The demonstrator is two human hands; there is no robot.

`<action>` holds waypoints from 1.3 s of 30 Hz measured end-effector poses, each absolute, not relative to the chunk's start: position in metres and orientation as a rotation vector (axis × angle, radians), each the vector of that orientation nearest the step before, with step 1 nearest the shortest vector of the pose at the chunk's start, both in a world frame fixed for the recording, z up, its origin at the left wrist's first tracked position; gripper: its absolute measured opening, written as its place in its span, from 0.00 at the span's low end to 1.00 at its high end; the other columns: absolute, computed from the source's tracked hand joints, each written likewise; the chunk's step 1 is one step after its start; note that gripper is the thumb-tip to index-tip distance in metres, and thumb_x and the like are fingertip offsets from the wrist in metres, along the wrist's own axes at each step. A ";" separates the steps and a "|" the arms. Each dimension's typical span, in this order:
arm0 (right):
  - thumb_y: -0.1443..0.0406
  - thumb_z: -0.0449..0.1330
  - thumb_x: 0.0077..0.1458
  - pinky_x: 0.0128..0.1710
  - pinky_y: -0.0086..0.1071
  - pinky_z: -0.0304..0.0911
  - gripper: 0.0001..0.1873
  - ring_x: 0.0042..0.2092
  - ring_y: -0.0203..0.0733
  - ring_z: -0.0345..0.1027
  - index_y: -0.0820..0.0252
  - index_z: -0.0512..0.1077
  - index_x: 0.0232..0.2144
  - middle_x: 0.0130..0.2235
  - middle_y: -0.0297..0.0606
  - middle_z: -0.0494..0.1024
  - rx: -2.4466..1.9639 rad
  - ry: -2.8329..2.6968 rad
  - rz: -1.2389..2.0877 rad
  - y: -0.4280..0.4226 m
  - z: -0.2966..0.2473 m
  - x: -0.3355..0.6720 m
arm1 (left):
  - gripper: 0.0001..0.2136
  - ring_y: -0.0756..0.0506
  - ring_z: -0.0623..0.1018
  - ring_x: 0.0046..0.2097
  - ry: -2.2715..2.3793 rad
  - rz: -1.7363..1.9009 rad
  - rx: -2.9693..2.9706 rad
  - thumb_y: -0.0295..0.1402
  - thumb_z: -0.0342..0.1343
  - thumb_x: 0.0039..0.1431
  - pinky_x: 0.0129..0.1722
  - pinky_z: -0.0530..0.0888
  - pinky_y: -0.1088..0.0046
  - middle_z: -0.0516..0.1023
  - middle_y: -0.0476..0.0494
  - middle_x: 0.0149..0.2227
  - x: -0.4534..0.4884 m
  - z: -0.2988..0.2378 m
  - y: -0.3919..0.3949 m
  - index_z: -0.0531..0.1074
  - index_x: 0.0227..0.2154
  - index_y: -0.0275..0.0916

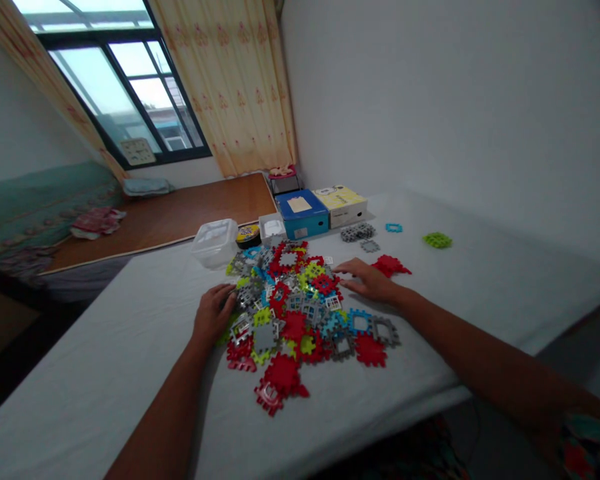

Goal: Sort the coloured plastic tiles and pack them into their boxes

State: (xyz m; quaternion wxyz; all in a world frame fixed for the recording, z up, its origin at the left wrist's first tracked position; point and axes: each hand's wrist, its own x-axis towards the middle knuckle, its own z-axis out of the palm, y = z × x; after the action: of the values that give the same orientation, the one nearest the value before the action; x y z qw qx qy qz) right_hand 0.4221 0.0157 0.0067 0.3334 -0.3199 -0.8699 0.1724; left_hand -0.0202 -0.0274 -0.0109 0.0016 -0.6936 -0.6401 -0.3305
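A heap of toy interlocking plastic tiles [265, 337] in red, grey, blue, lime green and white lies on the white-covered table. At the heap's left edge rests my left hand [214, 312], thumb apart from the fingers and no piece visibly held; its fingertips are partly hidden against the tiles. My right hand [367, 280] lies along the right edge, fingers stretched out and apart, fingertips by the red and clear pieces. Just beyond this hand is a small group of red tiles [391, 265]. More red tiles [283, 375] lie at the near end of the heap.
Behind the heap stand a clear plastic tub [214, 241], a round black-and-yellow tin [249, 235], a blue box [303, 212] and a yellow-and-white box [341, 204]. Stacked grey tiles [358, 232], a blue frame [393, 227] and green tiles [437, 240] lie to the right, near the wall.
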 end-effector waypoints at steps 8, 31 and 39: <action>0.58 0.59 0.60 0.56 0.47 0.58 0.20 0.57 0.50 0.63 0.56 0.71 0.53 0.57 0.49 0.71 -0.693 -2.486 0.371 0.010 -0.003 0.400 | 0.26 0.38 0.72 0.56 -2.029 -0.976 -2.375 0.51 0.46 0.59 0.60 0.65 0.56 0.76 0.36 0.53 -0.024 -0.020 -0.025 0.75 0.50 0.38; 0.58 0.53 0.56 0.39 0.35 0.67 0.16 0.34 0.42 0.72 0.61 0.77 0.37 0.33 0.40 0.80 -1.443 -1.580 0.113 0.047 0.025 0.502 | 0.32 0.38 0.71 0.59 -2.307 -1.320 -2.144 0.56 0.39 0.61 0.61 0.65 0.59 0.74 0.36 0.57 -0.019 0.005 -0.040 0.72 0.53 0.34; 0.62 0.57 0.49 0.31 0.32 0.67 0.15 0.27 0.39 0.70 0.64 0.77 0.37 0.28 0.39 0.79 -1.650 -1.519 0.461 0.064 0.007 0.559 | 0.36 0.37 0.73 0.58 -2.236 -1.115 -2.395 0.61 0.40 0.58 0.60 0.67 0.59 0.76 0.37 0.55 -0.009 0.000 -0.036 0.74 0.51 0.35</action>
State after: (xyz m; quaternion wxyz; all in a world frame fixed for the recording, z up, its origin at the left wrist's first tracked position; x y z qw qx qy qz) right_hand 0.5587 0.0642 0.0069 0.4134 -0.6562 -0.6041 0.1833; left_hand -0.0086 -0.0360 -0.0002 -0.1591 -0.6832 -0.6378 -0.3180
